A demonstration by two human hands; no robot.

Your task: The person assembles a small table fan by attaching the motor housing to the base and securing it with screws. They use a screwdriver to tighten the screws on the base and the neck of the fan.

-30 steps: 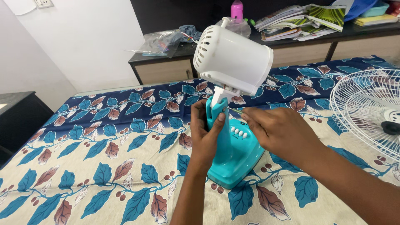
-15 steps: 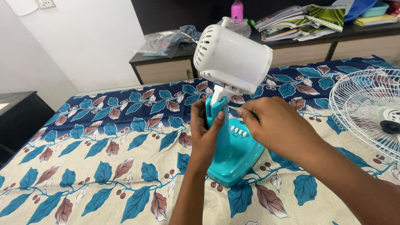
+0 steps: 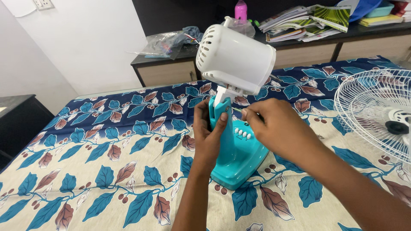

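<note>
Both hands meet at frame centre: the left hand (image 3: 208,136) is clamped around the teal fan stand (image 3: 234,147), while the right hand (image 3: 274,124) pinches a thin screwdriver (image 3: 236,110) against its neck, below the white motor housing (image 3: 234,60). A white fan grille (image 3: 371,109) lies at right.

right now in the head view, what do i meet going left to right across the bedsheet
black side table → left hand on the teal fan stand → right hand with a thin tool at the stand's neck → white fan grille
</note>
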